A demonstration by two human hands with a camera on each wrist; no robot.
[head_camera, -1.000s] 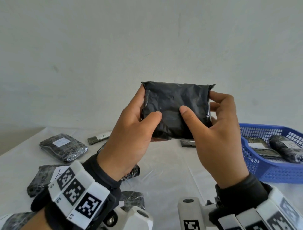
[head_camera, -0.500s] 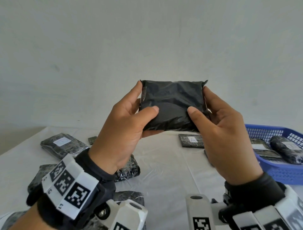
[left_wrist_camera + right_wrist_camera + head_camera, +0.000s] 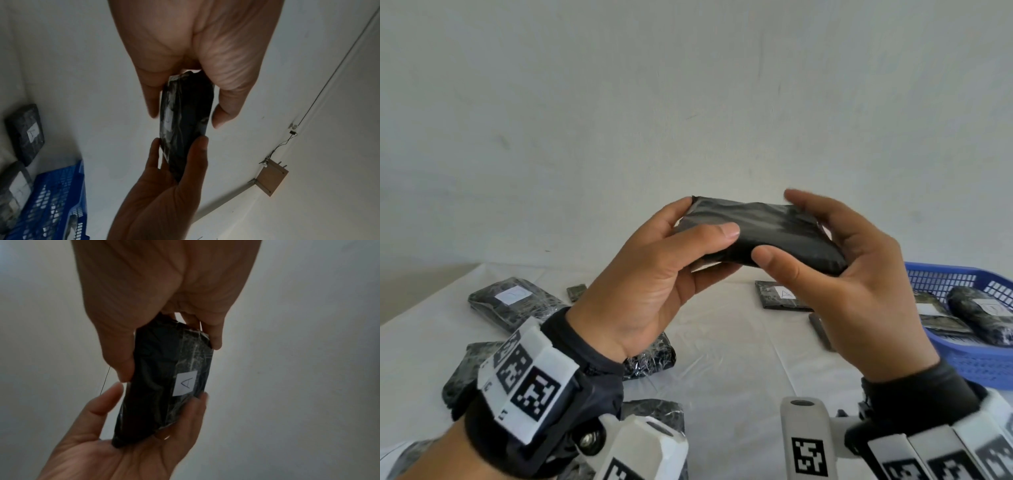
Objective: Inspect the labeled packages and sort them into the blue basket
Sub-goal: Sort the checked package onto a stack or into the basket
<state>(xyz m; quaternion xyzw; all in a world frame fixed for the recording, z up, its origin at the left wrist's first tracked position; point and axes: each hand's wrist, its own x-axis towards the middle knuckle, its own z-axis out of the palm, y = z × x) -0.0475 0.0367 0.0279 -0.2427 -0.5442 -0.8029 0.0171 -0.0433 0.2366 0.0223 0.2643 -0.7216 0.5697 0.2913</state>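
Observation:
A black plastic-wrapped package is held in the air between both hands, tilted almost flat with its plain side up. My left hand grips its left end, thumb on top. My right hand grips the right end, thumb in front and fingers curled over the far edge. In the right wrist view the package shows a white label marked "A" on its other face. The left wrist view shows the package edge-on between the two hands. The blue basket stands at the right with labeled packages inside.
Several black packages lie on the white-covered table: one with a white label at the back left, one marked "A" behind my right hand, others under my left wrist. A plain wall rises behind the table.
Both hands have tipped the package from upright, its plain face toward me, to nearly flat, and lowered it a little. The grips have stayed at its two ends.

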